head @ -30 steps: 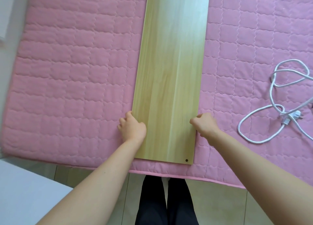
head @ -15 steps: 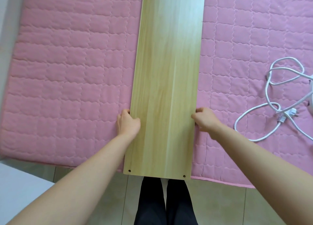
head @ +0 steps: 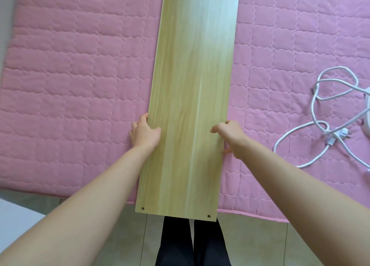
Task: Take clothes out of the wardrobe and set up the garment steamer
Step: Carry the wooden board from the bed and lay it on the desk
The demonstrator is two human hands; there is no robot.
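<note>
Pulled further toward the person, one wooden board (head: 192, 109) now overhangs the pink bed's (head: 76, 81) near edge. Left hand (head: 145, 134) grips its left edge, right hand (head: 230, 134) its right. One white cord (head: 320, 125) lies coiled near the bed's right edge.

forearms (head: 112, 181): bare, no sleeves | legs (head: 192, 243): black trousers

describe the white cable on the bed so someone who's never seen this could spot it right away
Start at the pink quilted bed cover with a long wooden board lying down its middle. Right of the board, near the picture's right edge, lies the white cable, loosely looped, ending in a plug. It is the only thin, curling, white thing on the pink cover.
</note>
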